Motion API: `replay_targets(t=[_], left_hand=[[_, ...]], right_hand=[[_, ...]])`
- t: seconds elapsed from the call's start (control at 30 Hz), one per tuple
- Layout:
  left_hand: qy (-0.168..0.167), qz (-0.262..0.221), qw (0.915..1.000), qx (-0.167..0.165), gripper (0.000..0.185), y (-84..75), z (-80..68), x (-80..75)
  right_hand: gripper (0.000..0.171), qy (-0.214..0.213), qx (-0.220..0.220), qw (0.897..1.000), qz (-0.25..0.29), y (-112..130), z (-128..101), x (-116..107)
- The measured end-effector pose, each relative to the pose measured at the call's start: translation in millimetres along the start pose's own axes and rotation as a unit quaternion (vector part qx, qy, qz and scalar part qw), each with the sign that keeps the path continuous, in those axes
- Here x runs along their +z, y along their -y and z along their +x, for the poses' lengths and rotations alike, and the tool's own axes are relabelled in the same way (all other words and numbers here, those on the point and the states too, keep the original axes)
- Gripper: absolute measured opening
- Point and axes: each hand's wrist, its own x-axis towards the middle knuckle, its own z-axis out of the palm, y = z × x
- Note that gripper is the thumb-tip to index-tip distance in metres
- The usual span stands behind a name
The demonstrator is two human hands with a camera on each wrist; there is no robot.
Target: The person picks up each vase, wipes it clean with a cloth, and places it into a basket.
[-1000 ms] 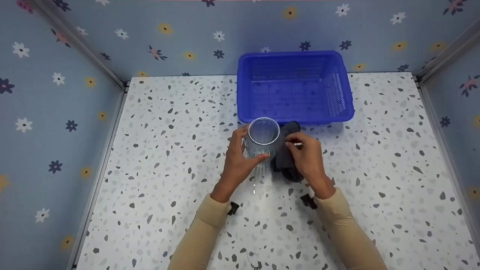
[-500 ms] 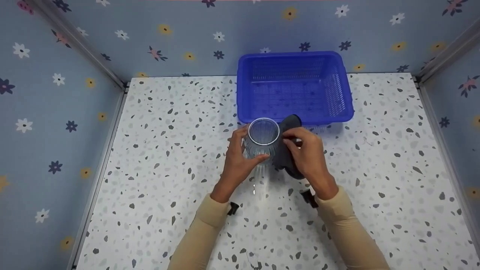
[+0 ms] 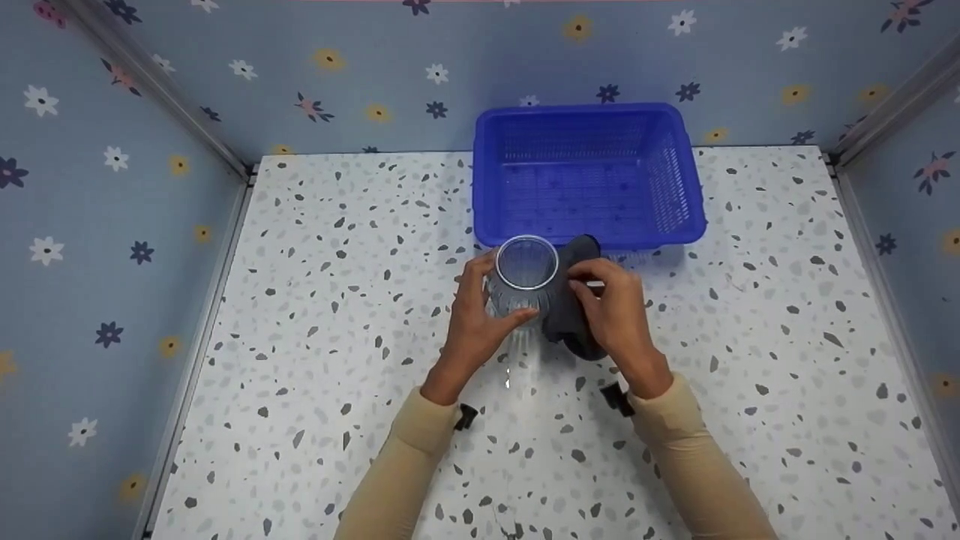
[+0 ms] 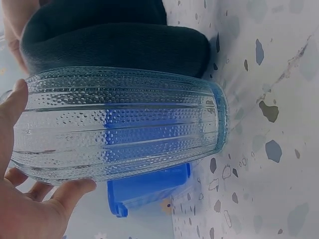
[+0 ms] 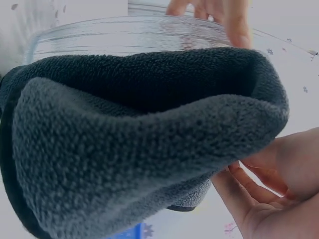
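Since a second ago the right hand (image 3: pixel 611 304) has slid its folded dark grey microfibre cloth (image 3: pixel 568 315) slightly along the ribbed clear glass vase (image 3: pixel 525 281) at its 3 o'clock side, fingers pinching the cloth, while the left hand (image 3: pixel 474 319) grips the vase upright on the tabletop (image 3: pixel 315 315); wiping seems underway, and the next stroke likely calls for firm steadying.

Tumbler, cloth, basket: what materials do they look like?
Tumbler: clear glass by the look, ribbed and beaded, glossy; the blue shows through it.
Cloth: dark grey fleecy fabric, likely microfibre; matte nubby pile.
Basket: blue moulded plastic, slotted walls, slight sheen.
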Motion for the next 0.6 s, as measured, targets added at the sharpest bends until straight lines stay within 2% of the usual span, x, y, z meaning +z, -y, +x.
replay_targets(t=[0.3, 0.6], left_hand=[[0.001, -0.008, 0.9999, -0.008, 0.084, -0.8, -0.4, -0.5], [0.006, -0.003, 0.9999, -0.008, 0.084, -0.9, -0.4, -0.2]], right_hand=[[0.011, 0.011, 0.047, 0.999, 0.011, -23, -4, 13], [0.01, 0.049, 0.076, 0.995, -0.033, -49, -8, 32]])
